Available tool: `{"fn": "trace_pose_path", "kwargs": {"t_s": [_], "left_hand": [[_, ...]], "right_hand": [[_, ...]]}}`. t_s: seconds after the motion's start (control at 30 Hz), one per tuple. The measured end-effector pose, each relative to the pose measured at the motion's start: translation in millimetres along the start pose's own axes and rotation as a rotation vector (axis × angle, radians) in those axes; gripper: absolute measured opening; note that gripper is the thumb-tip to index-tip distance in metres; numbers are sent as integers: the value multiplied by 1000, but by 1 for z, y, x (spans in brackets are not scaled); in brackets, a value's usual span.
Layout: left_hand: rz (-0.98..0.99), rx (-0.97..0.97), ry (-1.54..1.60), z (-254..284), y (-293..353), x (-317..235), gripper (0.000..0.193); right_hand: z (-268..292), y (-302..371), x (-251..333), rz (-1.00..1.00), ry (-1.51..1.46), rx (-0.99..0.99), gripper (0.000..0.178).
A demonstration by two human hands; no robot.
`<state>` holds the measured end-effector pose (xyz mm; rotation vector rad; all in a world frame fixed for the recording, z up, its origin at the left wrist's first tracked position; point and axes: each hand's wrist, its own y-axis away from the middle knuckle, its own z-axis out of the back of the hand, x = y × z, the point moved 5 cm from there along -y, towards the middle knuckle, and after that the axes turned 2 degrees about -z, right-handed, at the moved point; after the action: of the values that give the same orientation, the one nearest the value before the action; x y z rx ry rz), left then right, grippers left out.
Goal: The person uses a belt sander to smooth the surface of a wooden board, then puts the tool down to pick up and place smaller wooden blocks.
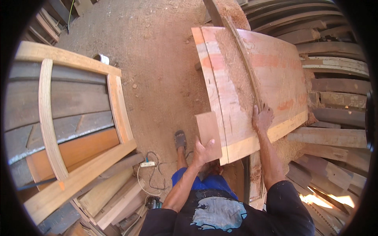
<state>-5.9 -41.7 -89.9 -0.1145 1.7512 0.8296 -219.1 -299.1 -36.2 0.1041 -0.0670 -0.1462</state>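
My left hand grips a short, flat wooden board near its lower end, thumb on its face. The board is held by the left edge of a pinkish plywood panel. Across the panel runs a long, narrow wooden strip, pointing away from me. My right hand is closed round the strip's near end, fingers on its right side. Sawdust lies heaped along the strip's left side.
To the left, a pale wooden frame lies on dark planks. A power strip with trailing cords rests on the dirt floor by my foot. Stacked timber lines the right side. A white container stands behind the frame.
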Motion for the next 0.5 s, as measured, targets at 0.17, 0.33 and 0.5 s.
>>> {"fn": "trace_pose_path", "kwargs": {"t_s": [0.17,0.33,0.5], "left_hand": [[1,-14,18,10,-120,-63,61],[-76,-24,120,32,-251,-105,61],[7,-37,-13,22,-333,-199,68]], "right_hand": [[9,-2,10,-11,-4,27,72],[8,-3,20,-20,-47,30,72],[-3,-9,1,-17,-24,-2,74]]}}
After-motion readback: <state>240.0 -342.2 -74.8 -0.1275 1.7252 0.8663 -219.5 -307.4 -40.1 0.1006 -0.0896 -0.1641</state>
